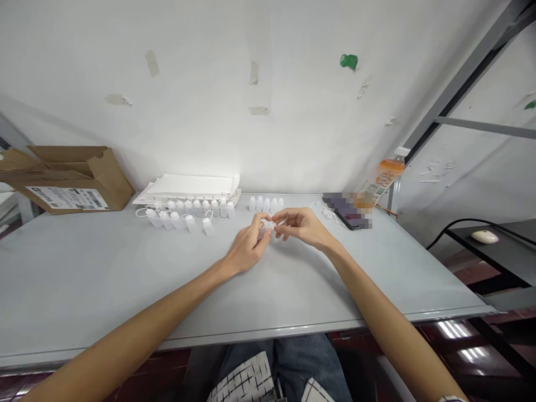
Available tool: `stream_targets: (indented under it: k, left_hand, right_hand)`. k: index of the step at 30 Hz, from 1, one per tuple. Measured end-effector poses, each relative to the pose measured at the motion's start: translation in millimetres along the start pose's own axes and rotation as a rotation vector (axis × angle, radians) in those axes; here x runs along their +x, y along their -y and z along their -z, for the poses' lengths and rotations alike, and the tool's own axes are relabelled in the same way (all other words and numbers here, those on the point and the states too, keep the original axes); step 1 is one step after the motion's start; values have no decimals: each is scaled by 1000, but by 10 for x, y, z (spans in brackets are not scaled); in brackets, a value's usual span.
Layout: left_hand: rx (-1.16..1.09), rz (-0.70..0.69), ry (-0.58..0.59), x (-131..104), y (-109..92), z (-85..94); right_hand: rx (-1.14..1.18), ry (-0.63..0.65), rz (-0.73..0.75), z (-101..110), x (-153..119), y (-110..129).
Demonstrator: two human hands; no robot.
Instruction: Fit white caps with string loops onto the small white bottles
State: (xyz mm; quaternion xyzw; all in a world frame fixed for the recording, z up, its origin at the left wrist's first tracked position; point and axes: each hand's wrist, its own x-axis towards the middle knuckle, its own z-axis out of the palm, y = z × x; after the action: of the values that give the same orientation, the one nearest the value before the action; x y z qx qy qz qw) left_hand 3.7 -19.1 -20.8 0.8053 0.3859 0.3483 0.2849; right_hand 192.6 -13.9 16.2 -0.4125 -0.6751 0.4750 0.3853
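Note:
Over the middle of the grey table (167, 301), my left hand (248, 245) is closed around a small translucent white bottle (263, 230). My right hand (302, 226) meets it at the bottle's top, its thumb and fingers pinched on a thin white string. Behind my hands stands a short row of small white bottles (260, 204). To the left are several more such bottles (191, 224), some with white string loops at their caps. Loose white strings (330, 214) lie to the right of my right hand.
An open cardboard box (84, 178) sits at the far left, beside stacked white sheets (195, 183). At the back right are a phone (344, 211) and an orange drink bottle (387, 173). A white mouse (484, 237) rests on a separate dark surface.

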Motion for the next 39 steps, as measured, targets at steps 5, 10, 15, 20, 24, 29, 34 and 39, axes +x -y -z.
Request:
stream_targets:
  k: [5, 10, 15, 20, 24, 29, 34, 39]
  left_hand:
    - [74, -33, -15, 7, 12, 18]
    - [181, -61, -30, -7, 3, 31]
    - [349, -228, -95, -37, 63, 22]
    - [556, -414, -205, -39, 139, 15]
    - [508, -385, -223, -7, 98, 41]
    - [322, -143, -208, 43, -25, 97]
    - [351, -124, -119, 67, -20, 126]
    - [403, -179, -49, 68, 25, 140]
  right_hand:
    - [6, 9, 13, -37, 10, -54]
    - [88, 62, 9, -70, 10, -85]
    - [194, 91, -13, -84, -12, -56]
    - [256, 110, -41, -96, -21, -47]
    - [218, 59, -10, -103, -21, -14]
    - [42, -84, 141, -102, -12, -3]
    - [-87, -154, 202, -113, 3, -72]
    - [-146, -164, 224, -100, -5, -92]
